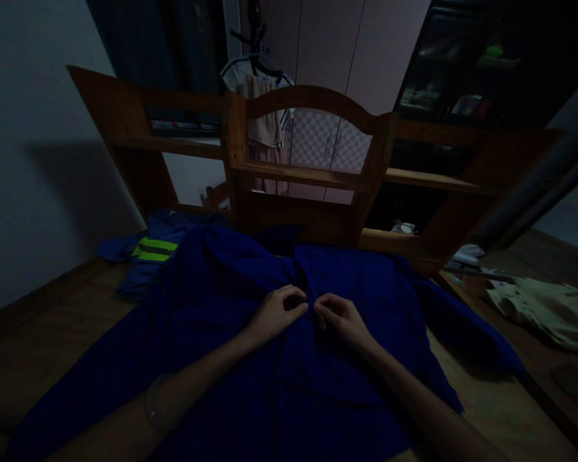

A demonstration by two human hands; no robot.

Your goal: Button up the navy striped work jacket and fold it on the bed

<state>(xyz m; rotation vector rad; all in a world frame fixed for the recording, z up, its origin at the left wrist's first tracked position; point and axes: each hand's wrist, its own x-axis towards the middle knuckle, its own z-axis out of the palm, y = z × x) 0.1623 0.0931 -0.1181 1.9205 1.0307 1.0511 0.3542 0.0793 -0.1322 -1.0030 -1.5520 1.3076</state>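
A dark blue long-sleeved jacket (366, 282) lies spread on a wooden bed surface, its sleeves reaching out to both sides. My left hand (282, 309) pinches the front edge of the jacket near its middle, thumb and fingers together. Close beside it, my right hand (340, 314) also pinches the cloth along the front opening. The fingertips of both hands nearly meet there. Whatever small fastening may lie between them is too dark to make out. A bracelet (157, 404) circles my left forearm.
Behind the jacket stands a wooden headboard (298, 173) with open shelves. A blue garment with a yellow-green strip (155, 250) lies at the left by the wall. Light folded cloth (544, 311) is at the right. A coat stand (255, 45) with hanging clothes and cupboards are beyond.
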